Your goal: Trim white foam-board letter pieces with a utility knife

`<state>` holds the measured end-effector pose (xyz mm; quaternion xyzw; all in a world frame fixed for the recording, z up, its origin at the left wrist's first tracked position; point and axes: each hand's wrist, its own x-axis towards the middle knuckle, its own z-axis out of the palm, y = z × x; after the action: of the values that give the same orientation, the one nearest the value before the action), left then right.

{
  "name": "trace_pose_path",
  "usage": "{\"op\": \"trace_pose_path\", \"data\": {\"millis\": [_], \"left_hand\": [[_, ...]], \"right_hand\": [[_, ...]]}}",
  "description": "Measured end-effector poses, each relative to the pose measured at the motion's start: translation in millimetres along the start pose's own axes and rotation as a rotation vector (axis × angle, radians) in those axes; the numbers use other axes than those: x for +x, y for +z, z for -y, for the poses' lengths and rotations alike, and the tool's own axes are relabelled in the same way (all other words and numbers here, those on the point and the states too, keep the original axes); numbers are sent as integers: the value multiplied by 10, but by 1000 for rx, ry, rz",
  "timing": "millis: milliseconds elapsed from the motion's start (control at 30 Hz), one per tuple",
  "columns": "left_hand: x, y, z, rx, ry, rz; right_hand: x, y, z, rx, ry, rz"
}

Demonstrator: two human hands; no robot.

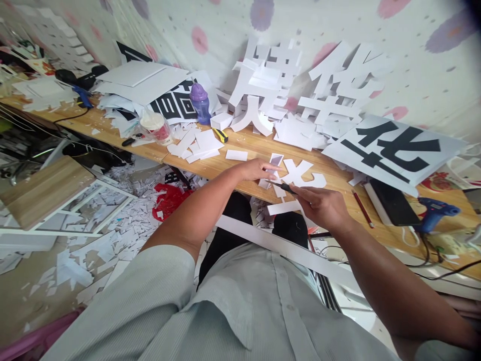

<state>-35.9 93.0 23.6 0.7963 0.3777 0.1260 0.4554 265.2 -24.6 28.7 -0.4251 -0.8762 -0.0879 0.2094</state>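
Observation:
My right hand (319, 200) is closed round a dark-handled knife (286, 187), whose thin tip points left towards my left hand. My left hand (257, 169) reaches over the table's front edge with its fingers stretched out, touching small white pieces. Just beyond the fingers stands a small folded white piece (277, 160). To the right of it lies a white cut-out character part (303, 173), flat on the wood. A white strip (283, 207) sticks out at the table edge under the knife. Across my lap rests a long white strip (270, 239).
White cut-out characters (263, 75) lean on the wall. At right are a printed character sheet (394, 145), a red pencil (363, 208), a black box (393, 203) and a blue glue gun (438, 213). A purple bottle (201, 104) and yellow-black cutter (220, 135) stand left. Scraps (124, 230) litter the floor.

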Motion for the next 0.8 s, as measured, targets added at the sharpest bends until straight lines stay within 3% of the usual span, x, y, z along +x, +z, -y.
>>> {"op": "trace_pose_path", "data": {"millis": [800], "left_hand": [[8, 8, 8, -11, 12, 2]], "right_hand": [[-14, 131, 6, 30, -4, 7]]}}
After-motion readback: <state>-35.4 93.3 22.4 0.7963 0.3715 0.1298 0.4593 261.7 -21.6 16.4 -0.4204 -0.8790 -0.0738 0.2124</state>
